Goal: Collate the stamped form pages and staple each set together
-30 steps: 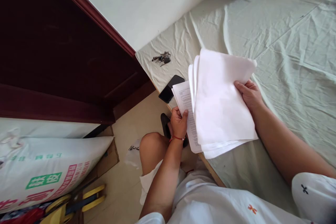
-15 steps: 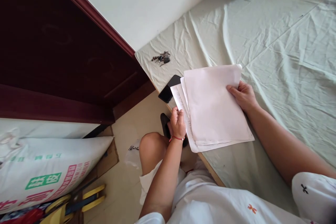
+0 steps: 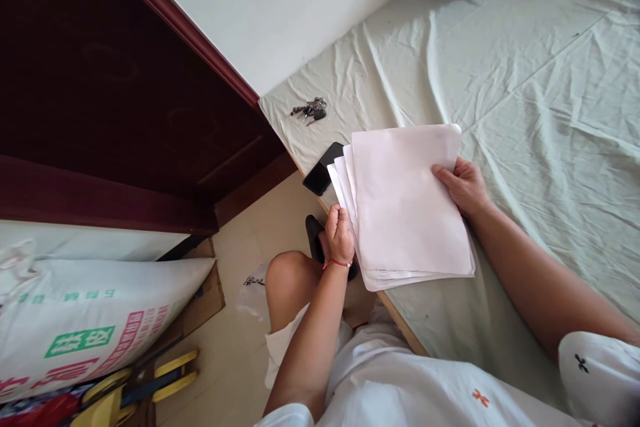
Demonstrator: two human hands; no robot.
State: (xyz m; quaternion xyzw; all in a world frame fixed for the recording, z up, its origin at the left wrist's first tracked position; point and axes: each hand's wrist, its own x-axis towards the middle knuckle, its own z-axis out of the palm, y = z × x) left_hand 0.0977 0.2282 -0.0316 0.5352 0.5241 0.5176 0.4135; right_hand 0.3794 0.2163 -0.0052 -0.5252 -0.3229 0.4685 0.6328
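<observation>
Head view, both hands' fingers (image 3: 442, 174) pinching fanned smooth rectangular paper sheets (image 3: 407, 203), wrinkled bedsheet (image 3: 525, 80).

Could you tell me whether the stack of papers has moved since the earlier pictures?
Yes. The stack of papers has dropped flatter toward the bed sheet, and its sheets have closed up, judged against the phone.

Paper stack (image 3: 407, 203) between both hands
</observation>
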